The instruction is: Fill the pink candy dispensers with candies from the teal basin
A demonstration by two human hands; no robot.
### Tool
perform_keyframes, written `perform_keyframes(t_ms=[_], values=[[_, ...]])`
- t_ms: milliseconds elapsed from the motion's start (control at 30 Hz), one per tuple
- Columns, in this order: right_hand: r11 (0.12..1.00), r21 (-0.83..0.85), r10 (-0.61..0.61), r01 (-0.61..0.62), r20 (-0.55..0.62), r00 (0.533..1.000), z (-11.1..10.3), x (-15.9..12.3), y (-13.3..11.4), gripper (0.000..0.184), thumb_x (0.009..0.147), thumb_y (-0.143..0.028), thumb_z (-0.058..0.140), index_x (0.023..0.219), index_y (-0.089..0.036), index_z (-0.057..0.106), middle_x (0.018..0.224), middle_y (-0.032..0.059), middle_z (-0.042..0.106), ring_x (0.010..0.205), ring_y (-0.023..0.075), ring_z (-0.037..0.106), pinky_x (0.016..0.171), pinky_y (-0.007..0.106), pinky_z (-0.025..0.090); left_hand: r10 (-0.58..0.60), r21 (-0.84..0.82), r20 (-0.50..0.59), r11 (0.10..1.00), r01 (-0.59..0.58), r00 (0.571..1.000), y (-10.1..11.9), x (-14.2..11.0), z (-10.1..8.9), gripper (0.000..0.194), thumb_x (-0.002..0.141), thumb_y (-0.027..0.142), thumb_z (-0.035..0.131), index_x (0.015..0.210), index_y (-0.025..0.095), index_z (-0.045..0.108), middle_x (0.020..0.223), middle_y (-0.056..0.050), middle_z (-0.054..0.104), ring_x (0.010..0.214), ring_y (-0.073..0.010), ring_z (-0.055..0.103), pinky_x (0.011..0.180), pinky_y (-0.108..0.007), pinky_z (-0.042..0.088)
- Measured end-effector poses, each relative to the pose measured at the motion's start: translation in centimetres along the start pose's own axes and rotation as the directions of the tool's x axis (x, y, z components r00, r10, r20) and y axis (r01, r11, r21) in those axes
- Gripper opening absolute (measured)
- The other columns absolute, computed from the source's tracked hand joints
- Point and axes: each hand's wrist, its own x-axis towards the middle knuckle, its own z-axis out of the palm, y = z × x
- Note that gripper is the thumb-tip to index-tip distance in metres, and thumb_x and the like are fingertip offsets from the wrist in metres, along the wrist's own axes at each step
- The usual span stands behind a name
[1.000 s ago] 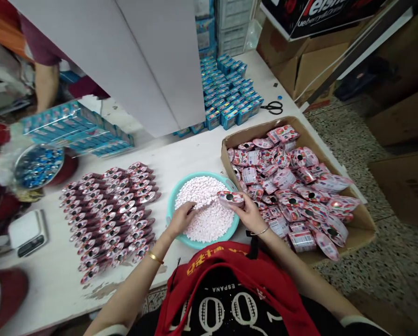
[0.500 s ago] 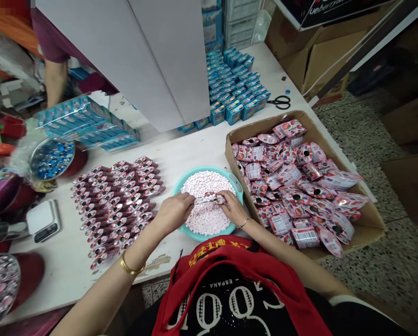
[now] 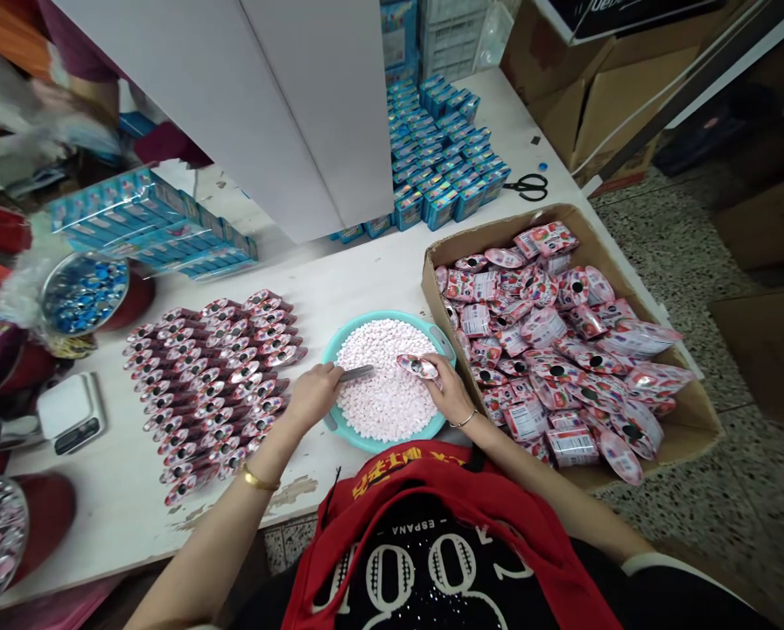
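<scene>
A teal plastic basin [image 3: 392, 317] sits on the white table, heaped with tiny pale pink candies [image 3: 385, 398]. Over its near left side, my left hand [image 3: 313, 398] grips a narrow metal scoop [image 3: 357, 373], whose tip lies above the candies. My right hand [image 3: 450, 389] rests at the basin's right side. It holds a pink and white candy pack [image 3: 416, 366] with a dark round opening, tilted over the candies. Several packs like it lie in rows [image 3: 214, 385] left of my left hand.
To the right, a cardboard box [image 3: 444, 254] brims with pink packs. Stacked blue packs [image 3: 437, 175] stand behind a tall white panel [image 3: 234, 114]. Scissors [image 3: 527, 186], a digital scale [image 3: 70, 411] and a bowl of blue items [image 3: 83, 293] lie about.
My hands were together over the basin, working at the pack. They have moved apart: the left now holds the scoop, and the right holds the pack at the basin's right side.
</scene>
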Motion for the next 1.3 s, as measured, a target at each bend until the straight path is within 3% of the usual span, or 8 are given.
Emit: perform_keyframes(t_ms=[167,300,433,633,833,1067,1167,1300], values=[[0.996,-0.006,0.083,-0.084,-0.063,0.995,-1.0,0.3,-0.7,0.031,0.090,-0.030,0.051,0.119,-0.020,0.050,0.114,0.0114,0.061,0.108,0.0245,0.058,0.094,0.042,0.048,0.020,-0.285,0.004,0.958,-0.018,1.000,3.0,3.0,8.3,0.024,0.090,0.021,0.046,0.110,0.021,0.060,0.111,-0.010,0.064,0.106,-0.0236,0.058,0.091,-0.038,0.046],[0.995,-0.049,0.083,-0.088,-0.098,0.992,-1.5,0.7,-0.7,0.032,0.089,-0.036,0.054,0.118,-0.021,0.050,0.113,0.0108,0.061,0.107,0.0247,0.059,0.093,0.042,0.048,0.005,-0.414,-0.040,0.910,-0.021,0.999,4.9,4.2,10.0,0.028,0.090,0.024,0.047,0.116,0.021,0.057,0.118,-0.008,0.063,0.109,-0.0216,0.058,0.094,-0.036,0.046],[0.992,-0.071,0.093,-0.103,-0.132,0.987,-1.6,1.0,-0.5,0.033,0.088,-0.038,0.055,0.117,-0.022,0.050,0.114,0.0111,0.061,0.107,0.0252,0.058,0.093,0.043,0.048,0.050,-0.505,-0.051,0.861,-0.069,0.997,2.7,2.6,8.0,0.028,0.090,0.035,0.051,0.112,0.021,0.058,0.107,-0.006,0.066,0.099,-0.0198,0.061,0.088,-0.034,0.048],[0.998,-0.061,0.014,-0.018,-0.052,0.999,-0.7,0.8,-0.3,0.031,0.087,-0.024,0.051,0.118,-0.020,0.051,0.116,0.0125,0.059,0.112,0.0264,0.056,0.097,0.045,0.046,0.109,-0.453,-0.159,0.875,-0.170,0.981,0.4,-1.4,2.0,0.028,0.091,0.036,0.049,0.113,0.021,0.057,0.105,-0.006,0.066,0.098,-0.0189,0.061,0.087,-0.033,0.048],[0.991,-0.053,-0.122,0.126,0.076,0.990,0.8,0.2,-0.7,0.048,0.079,-0.008,0.046,0.125,-0.022,0.049,0.123,0.0113,0.057,0.120,0.0251,0.050,0.104,0.048,0.043,0.174,-0.090,-0.090,0.979,-0.182,0.981,3.3,-2.3,-3.4,0.020,0.092,0.029,0.045,0.103,0.022,0.060,0.097,-0.007,0.064,0.093,-0.0207,0.059,0.078,-0.032,0.047],[0.991,-0.020,-0.129,0.131,0.081,0.988,1.3,-0.1,-0.6,0.049,0.079,-0.006,0.045,0.124,-0.023,0.051,0.121,0.0106,0.058,0.119,0.0243,0.051,0.104,0.048,0.043,0.178,0.213,-0.018,0.962,-0.170,0.984,7.3,-3.2,-7.4,0.018,0.089,0.014,0.044,0.090,0.018,0.061,0.089,-0.010,0.062,0.085,-0.0238,0.057,0.069,-0.034,0.043],[0.995,0.016,-0.104,0.103,0.064,0.993,1.3,-0.2,-0.3,0.045,0.080,-0.008,0.047,0.122,-0.021,0.052,0.119,0.0112,0.058,0.117,0.0246,0.053,0.102,0.048,0.044,0.074,0.140,-0.032,0.988,-0.068,0.997,6.7,-3.9,-7.9,0.017,0.089,0.018,0.045,0.093,0.019,0.062,0.092,-0.010,0.063,0.086,-0.0231,0.058,0.067,-0.032,0.041],[0.989,0.061,-0.140,0.136,0.064,0.988,1.7,-0.5,-0.7,0.045,0.081,-0.010,0.048,0.124,-0.022,0.050,0.120,0.0112,0.057,0.116,0.0252,0.054,0.101,0.049,0.046,-0.219,-0.340,-0.049,0.921,0.190,0.974,5.8,-3.7,-5.5,0.029,0.083,0.047,0.057,0.087,0.019,0.062,0.074,-0.003,0.063,0.068,-0.0173,0.057,0.057,-0.027,0.035]])
